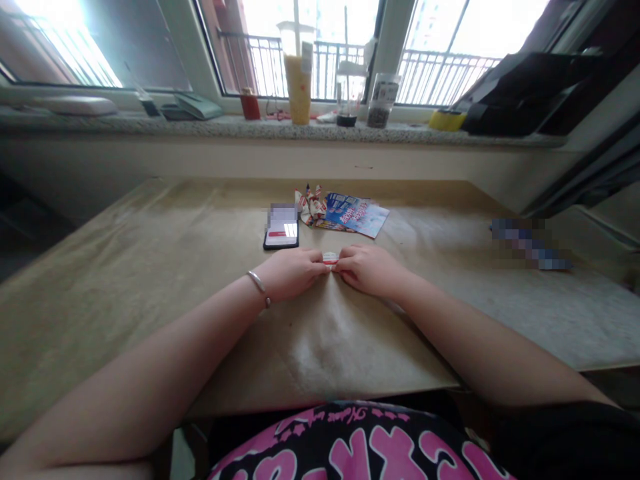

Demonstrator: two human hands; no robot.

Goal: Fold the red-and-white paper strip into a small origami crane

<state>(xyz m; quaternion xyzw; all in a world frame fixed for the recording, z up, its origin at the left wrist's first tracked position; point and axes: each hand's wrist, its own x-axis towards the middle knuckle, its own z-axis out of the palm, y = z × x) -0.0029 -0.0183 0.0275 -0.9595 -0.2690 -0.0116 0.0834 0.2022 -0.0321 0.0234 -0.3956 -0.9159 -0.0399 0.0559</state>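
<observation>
A small strip of white-and-red printed paper (329, 259) lies low over the tabletop, mostly hidden by fingers. At its left end my left hand (295, 270) is closed, thumb and fingers pinching it. My right hand (367, 267) pinches the other end, fingers bent, with a small gap between the two hands. Just beyond my left hand lies a phone (281, 230) with a lit screen. Behind the strip sit a folded paper piece (313, 207), white with red and dark print, and a fanned stack of blue printed leaflets (357, 215).
A tan cloth covers the table (200, 227). A blurred bluish item (530, 245) lies at the right. On the windowsill stand a tall cup of yellow drink (299, 87), a red jar (249, 105), other containers, yellow tape (447, 120) and a black bag (520, 97).
</observation>
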